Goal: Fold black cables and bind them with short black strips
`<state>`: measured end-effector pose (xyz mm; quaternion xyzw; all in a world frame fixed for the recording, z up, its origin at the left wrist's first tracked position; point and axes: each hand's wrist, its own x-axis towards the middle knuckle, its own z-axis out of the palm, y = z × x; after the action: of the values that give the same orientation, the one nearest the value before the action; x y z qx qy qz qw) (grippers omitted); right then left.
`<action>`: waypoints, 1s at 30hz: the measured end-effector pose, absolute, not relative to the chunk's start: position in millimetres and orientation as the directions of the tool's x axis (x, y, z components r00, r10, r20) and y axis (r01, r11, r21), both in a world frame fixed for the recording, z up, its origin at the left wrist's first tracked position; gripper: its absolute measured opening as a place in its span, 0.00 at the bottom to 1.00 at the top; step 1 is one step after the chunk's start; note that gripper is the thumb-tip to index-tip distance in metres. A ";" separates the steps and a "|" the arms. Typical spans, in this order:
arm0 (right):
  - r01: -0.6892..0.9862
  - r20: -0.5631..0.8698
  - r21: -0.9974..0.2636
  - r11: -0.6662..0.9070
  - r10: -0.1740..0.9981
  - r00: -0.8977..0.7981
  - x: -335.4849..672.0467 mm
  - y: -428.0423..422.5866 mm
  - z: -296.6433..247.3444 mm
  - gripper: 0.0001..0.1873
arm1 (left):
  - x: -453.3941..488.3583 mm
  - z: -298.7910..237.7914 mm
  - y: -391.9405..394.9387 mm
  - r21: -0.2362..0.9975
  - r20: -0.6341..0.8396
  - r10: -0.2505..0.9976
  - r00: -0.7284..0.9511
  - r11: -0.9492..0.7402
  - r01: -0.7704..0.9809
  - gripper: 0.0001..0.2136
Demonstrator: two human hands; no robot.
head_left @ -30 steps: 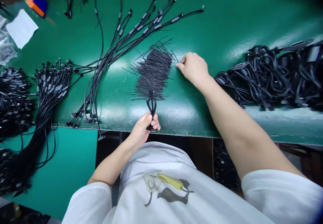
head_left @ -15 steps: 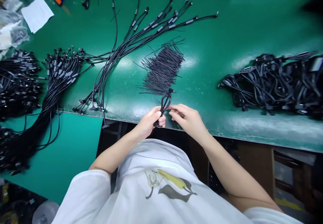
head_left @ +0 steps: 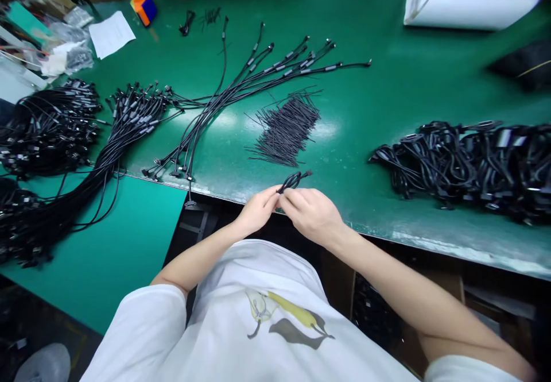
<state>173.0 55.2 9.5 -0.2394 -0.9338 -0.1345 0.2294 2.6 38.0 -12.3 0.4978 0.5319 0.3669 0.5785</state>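
A folded black cable (head_left: pixel 293 181) juts up from between my hands at the table's front edge, its loop tilted to the right. My left hand (head_left: pixel 259 211) is closed around its lower part. Against the same bundle, my right hand (head_left: pixel 313 214) has thumb and fingers pinched together; whatever is between those fingertips is hidden. Just beyond the hands lies a heap of thin black ties (head_left: pixel 289 128). Several straight black cables with grey sleeves (head_left: pixel 210 103) fan out to the left of the heap.
Coiled black cables (head_left: pixel 465 164) are piled on the right of the green table (head_left: pixel 365 118). Cable bundles (head_left: pixel 133 120) hang over the left edge onto a lower green surface (head_left: pixel 142 227). Farther back are a paper sheet (head_left: pixel 112 34), an orange-and-blue object (head_left: pixel 144 10) and a white roll (head_left: pixel 469 3).
My right hand has moved left onto the bundle, its fingers now closing in beside my left hand. The cable loop has tipped from upright toward the right. The camera view has shifted up.
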 end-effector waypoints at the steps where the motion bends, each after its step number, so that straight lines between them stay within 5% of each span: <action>1: 0.412 0.496 0.194 0.890 0.274 -0.824 173.5 58.4 12.5 0.16 | 2.0 -12.5 38.3 0.958 -0.265 0.946 0.187 0.236 0.162 0.07; 4: 0.248 0.436 0.226 0.942 0.130 -0.890 176.5 66.6 17.1 0.15 | 0.4 -11.8 38.2 0.935 -0.304 0.914 0.269 0.231 0.270 0.09; 8: 0.225 0.318 0.180 0.958 0.160 -0.934 180.5 67.1 19.6 0.14 | 0.2 -12.3 36.9 0.948 -0.302 0.886 0.353 0.242 0.206 0.08; 16: 0.116 0.135 0.379 0.918 0.070 -0.988 180.9 63.2 26.4 0.12 | 8.3 -15.6 42.9 0.881 -0.439 0.778 0.450 0.472 0.044 0.12; 23: 0.030 0.015 0.383 0.923 0.026 -1.000 177.5 73.1 29.9 0.14 | 12.5 -19.1 43.2 0.852 -0.468 0.763 0.445 0.523 0.001 0.10; 26: 0.189 -0.013 0.266 0.945 0.199 -0.980 174.8 78.4 24.6 0.15 | 15.8 -17.2 42.8 0.816 -0.473 0.789 0.391 0.560 -0.143 0.09; 30: 0.562 0.089 -0.293 0.773 0.607 -0.789 169.1 83.9 20.3 0.07 | 16.7 -12.0 50.5 0.792 -0.401 0.878 0.261 0.475 -0.384 0.14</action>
<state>169.1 83.9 20.3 -0.3120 -0.9374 0.1265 0.0895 16.7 50.5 -12.0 0.2849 0.4341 0.4257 0.7411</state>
